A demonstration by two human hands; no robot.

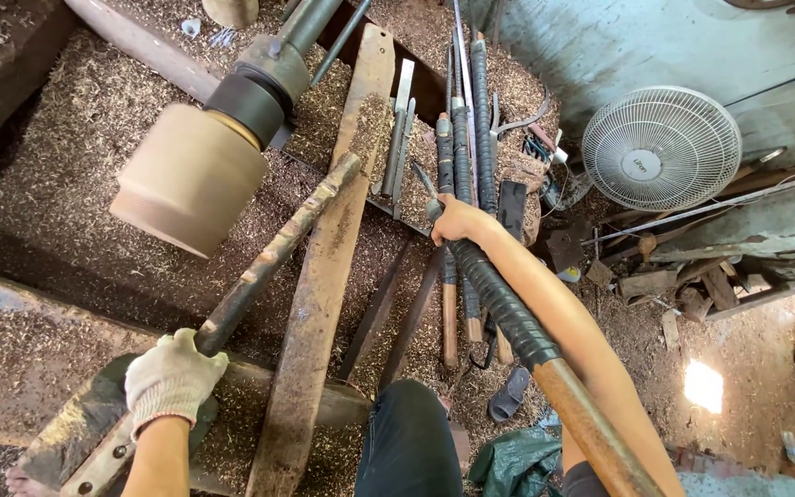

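Note:
My left hand [173,375], in a white work glove, grips the near end of a long rough bar [273,258] that slants up toward the spinning wooden block. That pale round wooden block [190,179] is mounted on a lathe spindle [269,78] at the upper left. My right hand [457,221], bare, holds a long turning tool [508,308] with a black wrapped shaft and brown wooden handle; the handle runs back under my forearm. Its tip is hidden by the hand.
Several more long wrapped tools [471,120] lie side by side ahead of my right hand. A wooden plank [319,276] runs diagonally across the sawdust-covered bed. A white fan [660,147] stands at the right beside wood scraps. My dark-trousered knee [407,442] is at the bottom.

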